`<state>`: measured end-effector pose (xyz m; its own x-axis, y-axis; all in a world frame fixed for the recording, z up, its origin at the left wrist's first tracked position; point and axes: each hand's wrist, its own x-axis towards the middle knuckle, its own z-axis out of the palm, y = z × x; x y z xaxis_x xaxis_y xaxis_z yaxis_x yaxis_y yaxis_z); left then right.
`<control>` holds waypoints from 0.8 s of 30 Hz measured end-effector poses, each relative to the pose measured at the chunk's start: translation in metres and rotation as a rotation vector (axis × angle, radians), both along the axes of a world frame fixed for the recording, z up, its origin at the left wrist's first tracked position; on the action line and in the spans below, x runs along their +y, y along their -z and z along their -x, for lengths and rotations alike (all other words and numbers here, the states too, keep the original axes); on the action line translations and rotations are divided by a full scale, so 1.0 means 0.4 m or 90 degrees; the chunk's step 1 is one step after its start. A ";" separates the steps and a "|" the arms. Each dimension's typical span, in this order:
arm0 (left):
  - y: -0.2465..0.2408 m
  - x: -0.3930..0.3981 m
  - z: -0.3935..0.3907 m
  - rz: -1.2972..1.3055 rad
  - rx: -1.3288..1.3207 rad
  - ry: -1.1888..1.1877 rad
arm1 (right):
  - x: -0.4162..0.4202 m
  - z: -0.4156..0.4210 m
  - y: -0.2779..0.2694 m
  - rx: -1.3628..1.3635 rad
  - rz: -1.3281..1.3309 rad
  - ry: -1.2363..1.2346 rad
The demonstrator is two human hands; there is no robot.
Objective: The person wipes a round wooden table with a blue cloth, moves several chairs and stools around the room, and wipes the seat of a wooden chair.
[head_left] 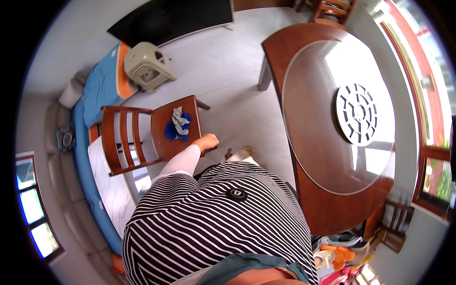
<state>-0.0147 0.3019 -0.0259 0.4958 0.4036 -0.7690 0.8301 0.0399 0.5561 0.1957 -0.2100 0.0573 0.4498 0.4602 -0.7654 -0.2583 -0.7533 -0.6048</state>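
Note:
My left hand hangs low ahead of me, its fingers curled in with nothing seen in them. In the picture it lies beside the front edge of a brown wooden chair's seat; whether it touches the chair I cannot tell. On that seat sits a crumpled blue and grey cloth. My right hand is out of view. To my right stands a large wooden dining table with a round glass turntable on top. A round white piece with dark cut-outs rests on the glass.
A beige plastic stool stands ahead left, near a large dark television screen. Left lie a marble-topped low table and a sofa with a blue cover. Wooden chairs stand at the table's far and near ends.

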 end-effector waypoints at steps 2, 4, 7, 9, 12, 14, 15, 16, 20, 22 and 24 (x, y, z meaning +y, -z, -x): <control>0.000 0.001 0.078 0.002 0.033 -0.037 | 0.099 -0.055 -0.037 0.048 -0.075 -0.055; -0.035 -0.015 0.063 0.059 0.074 -0.064 | 0.199 -0.121 -0.104 0.122 -0.142 -0.046; -0.025 -0.098 0.187 0.035 0.021 -0.232 | 0.456 -0.184 -0.331 0.095 -0.071 -0.179; -0.054 -0.126 0.209 0.037 0.009 -0.266 | 0.531 -0.212 -0.310 -0.076 -0.151 -0.295; -0.066 -0.175 0.304 0.042 0.031 -0.282 | 0.633 -0.274 -0.166 -0.162 -0.192 -0.461; -0.075 -0.206 0.309 0.062 0.061 -0.369 | 0.710 -0.309 -0.156 -0.211 -0.235 -0.518; -0.077 -0.217 0.325 0.072 0.080 -0.413 | 0.746 -0.323 -0.153 -0.208 -0.225 -0.543; -0.019 -0.285 0.483 0.067 0.093 -0.439 | 0.798 -0.286 -0.144 -0.156 -0.246 -0.581; 0.021 -0.275 0.474 -0.015 0.051 -0.115 | 0.929 -0.336 -0.061 -0.187 -0.222 -0.656; 0.026 -0.278 0.454 0.111 0.096 -0.347 | 1.039 -0.338 -0.141 -0.114 -0.166 -0.655; 0.032 -0.225 0.431 0.157 0.150 -0.503 | 1.094 -0.356 -0.111 -0.163 -0.215 -0.671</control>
